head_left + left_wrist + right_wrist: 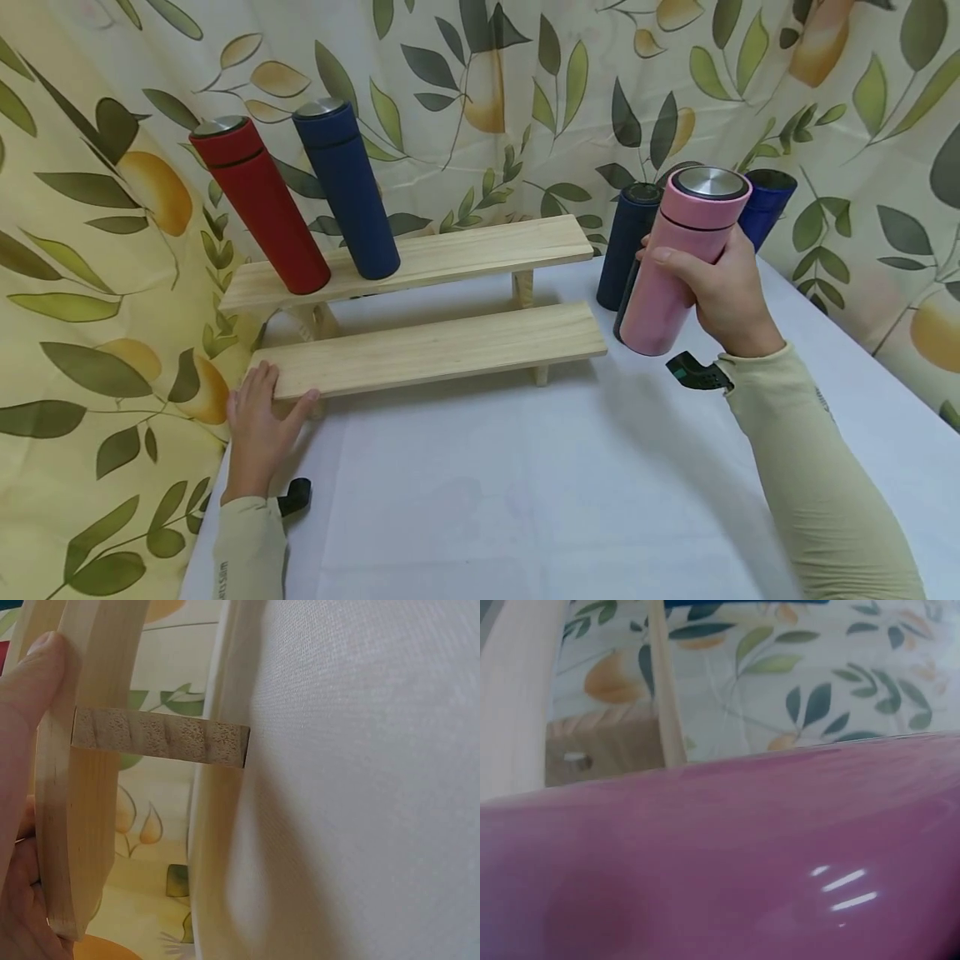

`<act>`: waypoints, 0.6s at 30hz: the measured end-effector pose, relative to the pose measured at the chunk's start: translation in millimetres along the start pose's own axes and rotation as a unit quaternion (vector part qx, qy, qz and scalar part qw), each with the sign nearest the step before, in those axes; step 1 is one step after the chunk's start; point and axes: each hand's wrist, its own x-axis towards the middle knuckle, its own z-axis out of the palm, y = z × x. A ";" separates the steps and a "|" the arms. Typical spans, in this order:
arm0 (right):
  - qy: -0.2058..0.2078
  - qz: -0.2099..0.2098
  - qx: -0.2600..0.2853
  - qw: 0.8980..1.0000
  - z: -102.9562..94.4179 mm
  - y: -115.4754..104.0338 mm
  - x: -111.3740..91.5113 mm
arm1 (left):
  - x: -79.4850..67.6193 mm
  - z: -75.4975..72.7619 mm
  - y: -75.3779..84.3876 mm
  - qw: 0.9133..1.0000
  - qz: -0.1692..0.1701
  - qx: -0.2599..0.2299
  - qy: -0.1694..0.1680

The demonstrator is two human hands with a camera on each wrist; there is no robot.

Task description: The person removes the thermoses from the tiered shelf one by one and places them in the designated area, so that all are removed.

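My right hand grips a pink thermos flask with a steel-topped lid, slightly tilted, to the right of the wooden shelves. In the right wrist view the flask's glossy pink side fills the lower half. My left hand holds the left end of the lower wooden shelf, thumb at its front edge and fingers at the end. The left wrist view shows the thumb against the board and a shelf leg below it. A red flask and a blue flask stand on the upper shelf, towards its left end.
Behind the pink flask stand a dark navy flask and a shiny blue one; a black edge of another shows at its left side. A white cloth covers the table. Leaf-patterned curtains hang behind and at the left.
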 end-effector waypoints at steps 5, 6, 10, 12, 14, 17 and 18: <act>0.013 0.010 -0.002 1.000 -16.0 3.6 -4.7 | -0.1 0.9 -0.6 1.000 0.006 -0.005 0.004; 0.015 0.011 0.001 1.000 -18.6 4.2 -5.3 | 0.0 0.5 -0.3 1.000 0.005 -0.004 0.003; 0.020 0.012 0.009 1.000 -27.9 5.5 -6.5 | -0.3 -0.6 0.3 1.000 0.002 -0.002 -0.002; 0.023 0.012 0.011 1.000 -32.5 6.1 -6.5 | -0.6 -0.7 0.7 1.000 0.000 -0.001 -0.003; 0.029 0.011 0.015 0.999 -37.5 7.2 -6.6 | -0.8 -0.4 0.2 1.000 -0.001 -0.001 -0.005; 0.049 0.015 0.016 0.999 -46.6 9.6 -7.7 | -1.0 0.2 -0.1 1.000 0.001 -0.002 -0.005; 0.058 0.017 0.009 0.998 -49.8 10.5 -8.1 | -0.8 0.4 0.0 1.000 0.003 -0.003 -0.004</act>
